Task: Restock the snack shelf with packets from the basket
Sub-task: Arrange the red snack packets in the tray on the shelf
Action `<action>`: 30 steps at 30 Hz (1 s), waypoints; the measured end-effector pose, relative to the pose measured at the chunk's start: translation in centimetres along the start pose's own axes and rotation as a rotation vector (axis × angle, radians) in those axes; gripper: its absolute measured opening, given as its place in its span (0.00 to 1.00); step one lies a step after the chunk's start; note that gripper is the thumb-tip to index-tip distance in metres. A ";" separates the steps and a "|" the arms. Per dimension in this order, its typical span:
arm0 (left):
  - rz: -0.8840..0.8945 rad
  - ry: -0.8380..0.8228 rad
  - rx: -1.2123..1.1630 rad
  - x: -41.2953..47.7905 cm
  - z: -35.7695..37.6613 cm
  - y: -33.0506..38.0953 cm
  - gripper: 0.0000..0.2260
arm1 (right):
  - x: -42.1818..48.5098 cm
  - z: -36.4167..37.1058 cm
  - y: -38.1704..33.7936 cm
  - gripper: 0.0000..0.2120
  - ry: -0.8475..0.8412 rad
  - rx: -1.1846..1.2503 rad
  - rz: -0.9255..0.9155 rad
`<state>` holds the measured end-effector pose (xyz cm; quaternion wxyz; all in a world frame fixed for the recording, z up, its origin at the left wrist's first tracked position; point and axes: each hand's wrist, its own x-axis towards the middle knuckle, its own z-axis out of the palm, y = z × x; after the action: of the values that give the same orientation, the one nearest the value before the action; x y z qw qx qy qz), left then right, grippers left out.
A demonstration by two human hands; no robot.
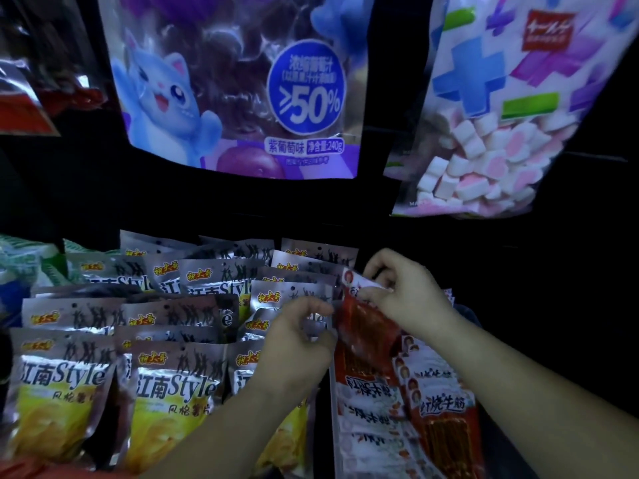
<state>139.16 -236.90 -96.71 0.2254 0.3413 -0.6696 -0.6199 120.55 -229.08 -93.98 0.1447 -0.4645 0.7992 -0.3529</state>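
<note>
Red spicy-strip packet [363,326], one, upright at the head of its row on the snack shelf, just beside the silver crisp packets [173,385]. Right hand [408,295] pinches its white top edge, probably to steer it into line with the red packets [435,409] lying behind. Left hand [297,337] has its fingers curled at the packet's left edge; whether it grips this packet or a silver one cannot be told. Likely purpose: keeping the slot open. Basket not in view.
</note>
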 end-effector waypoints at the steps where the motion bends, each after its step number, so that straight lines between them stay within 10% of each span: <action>1: 0.059 -0.027 0.011 -0.3 -0.1 0.4 0.10 | -0.7 -0.5 -0.9 0.09 -0.039 0.017 -0.009; 12: -0.029 -0.100 -0.256 -3.8 -1.4 2.8 0.11 | -7.2 -3.7 -4.3 0.12 -0.199 0.590 0.237; 18: -0.004 -0.144 -0.268 -5.3 -2.3 3.6 0.34 | -9.2 -2.0 -4.7 0.23 -0.209 0.611 0.261; 24: 0.038 -0.061 -0.211 -5.0 -3.2 4.0 0.13 | -9.0 -1.1 -5.1 0.27 -0.093 0.521 0.235; 30: -0.003 0.104 -0.211 -4.3 -3.7 3.0 0.16 | -9.1 -0.4 -5.5 0.29 -0.122 0.459 0.170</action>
<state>144.12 -236.23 -92.74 0.2936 0.3482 -0.5875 -0.6689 128.62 -222.96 -90.75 0.3235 -0.3709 0.7241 -0.4831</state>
